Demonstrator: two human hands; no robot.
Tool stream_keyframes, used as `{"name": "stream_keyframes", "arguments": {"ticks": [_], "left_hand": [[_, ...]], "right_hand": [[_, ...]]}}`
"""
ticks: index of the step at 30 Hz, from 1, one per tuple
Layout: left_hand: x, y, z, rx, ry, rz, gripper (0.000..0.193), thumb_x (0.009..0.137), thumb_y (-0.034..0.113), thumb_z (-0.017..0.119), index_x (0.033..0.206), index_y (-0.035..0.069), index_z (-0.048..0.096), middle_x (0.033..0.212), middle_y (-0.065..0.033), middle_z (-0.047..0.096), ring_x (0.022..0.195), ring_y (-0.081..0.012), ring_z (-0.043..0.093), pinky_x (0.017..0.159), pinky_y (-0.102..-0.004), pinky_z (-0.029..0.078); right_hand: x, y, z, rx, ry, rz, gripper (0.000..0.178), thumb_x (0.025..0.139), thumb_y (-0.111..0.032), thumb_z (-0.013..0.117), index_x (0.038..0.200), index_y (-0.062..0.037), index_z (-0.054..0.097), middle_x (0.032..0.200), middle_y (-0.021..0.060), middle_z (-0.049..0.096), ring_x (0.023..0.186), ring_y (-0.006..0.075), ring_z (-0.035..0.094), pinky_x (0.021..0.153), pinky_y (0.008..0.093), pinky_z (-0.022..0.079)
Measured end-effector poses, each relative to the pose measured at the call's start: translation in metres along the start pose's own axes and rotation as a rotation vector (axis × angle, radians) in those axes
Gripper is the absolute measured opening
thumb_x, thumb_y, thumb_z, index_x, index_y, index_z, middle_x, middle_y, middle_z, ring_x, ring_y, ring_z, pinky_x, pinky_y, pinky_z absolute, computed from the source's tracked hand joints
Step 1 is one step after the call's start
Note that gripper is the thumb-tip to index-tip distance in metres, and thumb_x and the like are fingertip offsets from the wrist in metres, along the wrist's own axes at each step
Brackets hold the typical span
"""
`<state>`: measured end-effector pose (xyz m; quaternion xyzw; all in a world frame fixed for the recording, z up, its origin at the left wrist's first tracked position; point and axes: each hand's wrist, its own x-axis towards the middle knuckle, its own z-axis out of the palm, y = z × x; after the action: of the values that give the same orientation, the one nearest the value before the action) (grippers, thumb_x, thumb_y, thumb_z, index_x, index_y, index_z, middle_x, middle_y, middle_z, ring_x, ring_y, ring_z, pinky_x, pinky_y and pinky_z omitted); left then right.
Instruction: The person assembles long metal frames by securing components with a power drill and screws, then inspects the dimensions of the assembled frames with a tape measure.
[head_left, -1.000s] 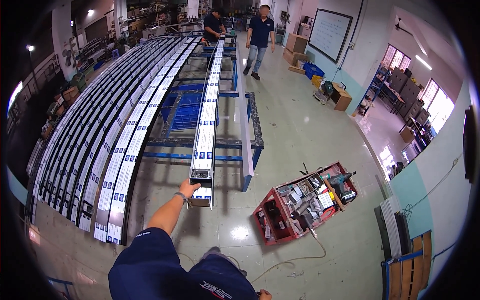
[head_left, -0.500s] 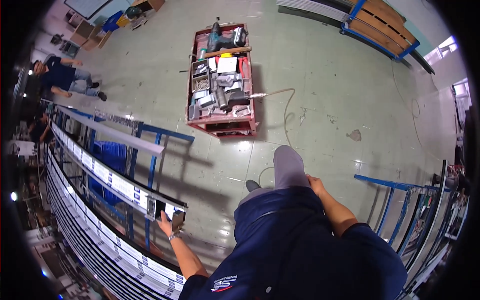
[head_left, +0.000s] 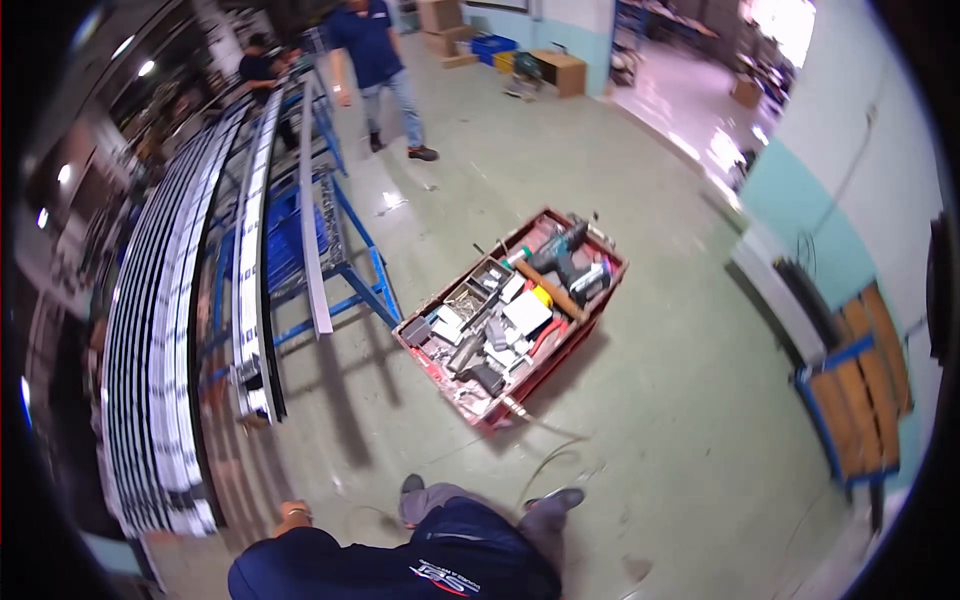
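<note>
The left hand [head_left: 293, 514], fingers' spread unclear, hangs well below the long profile's end [head_left: 258, 400].

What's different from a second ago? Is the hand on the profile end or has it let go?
The left hand has let go: a second ago it gripped the end of the long aluminium profile on the blue rack; now it has dropped back beside the body, apart from it. The right hand is out of view. The profile stays on the rack, and the red tool tray sits where it was on the floor.

brown cardboard boxes [head_left: 556, 70] (one blue crate [head_left: 495, 47] beside) by the far wall
</note>
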<state>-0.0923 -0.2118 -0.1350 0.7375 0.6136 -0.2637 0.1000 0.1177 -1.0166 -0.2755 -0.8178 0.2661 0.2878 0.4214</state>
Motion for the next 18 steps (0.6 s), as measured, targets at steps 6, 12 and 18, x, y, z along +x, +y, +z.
{"name": "stream_keyframes", "arguments": {"ticks": [6,12,18], "left_hand": [[-0.184,0.249,0.111,0.187,-0.711,0.520,0.038,0.081,0.050,0.069,0.066,0.015,0.073,0.061,-0.0034,0.066,0.056,-0.0148,0.065,0.055,-0.0316,0.052],[-0.296,0.489,0.049,-0.452,-0.922,0.949,0.026,0.092,0.029,0.061,0.086,0.006,0.071,0.070,-0.0020,0.069,0.059,-0.0094,0.062,0.049,-0.0276,0.048],[-0.381,0.675,-0.090,-0.667,-0.197,1.175,0.034,0.086,0.024,0.067,0.108,-0.001,0.068,0.095,-0.0164,0.071,0.086,-0.0219,0.069,0.079,-0.0333,0.053]], "right_hand": [[0.018,-0.034,-0.110,0.398,-0.123,0.134,0.033,0.092,-0.026,0.060,0.113,-0.0004,0.062,0.089,0.0138,0.065,0.081,0.0282,0.066,0.065,0.0408,0.054],[0.138,-0.201,-0.226,0.442,0.107,0.002,0.035,0.094,-0.017,0.059,0.122,0.0036,0.057,0.096,0.0108,0.064,0.076,0.0145,0.061,0.064,0.0246,0.052],[0.217,-0.335,-0.275,0.399,-0.158,-0.203,0.041,0.097,-0.026,0.059,0.128,0.0006,0.054,0.106,0.0105,0.065,0.086,0.0203,0.067,0.069,0.0317,0.053]]}}
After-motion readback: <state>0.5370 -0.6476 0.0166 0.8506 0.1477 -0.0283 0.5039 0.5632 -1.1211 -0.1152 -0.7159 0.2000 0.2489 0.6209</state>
